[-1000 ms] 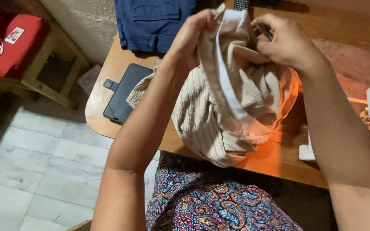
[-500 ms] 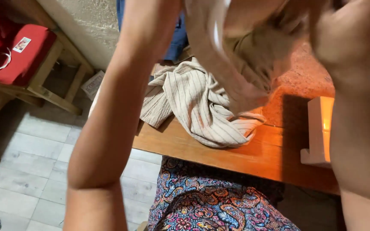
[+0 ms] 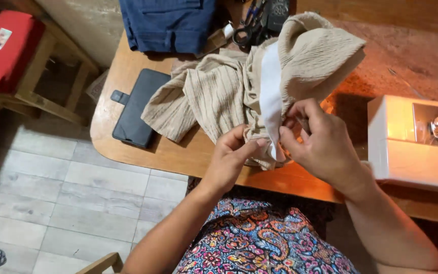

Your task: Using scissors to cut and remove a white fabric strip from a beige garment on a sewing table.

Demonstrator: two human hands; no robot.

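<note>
Fabric is coming down again: half a second ago the person was lifting the beige striped garment high in front of the face, and now most of it is lying on the wooden table, with only one edge being held up. I am judging from this that the looking-over is finished and the close work on the edge is beginning.

Going from the biggest thing to the smallest, I am counting one table, rounded at the corner, and one white sewing machine sitting at its right side with the lamp glowing. One dark blue folded garment is lying at the far edge. One beige garment is spreading in the middle, bunched and partly standing up. One red cushion is resting on a wooden stool at the left, off the table. One black phone case is lying just beside the beige cloth. One white strip, like a band sewn into the cloth, is running down to the hands. One pair of scissors is lying near the far edge among dark small things that I cannot tell apart.

Two hands are working, both near the table's front edge. The left hand is pinching the lower hem of the beige garment between thumb and fingers. The right hand is pinching the white strip at its lower end, fingers pressed together.
</note>
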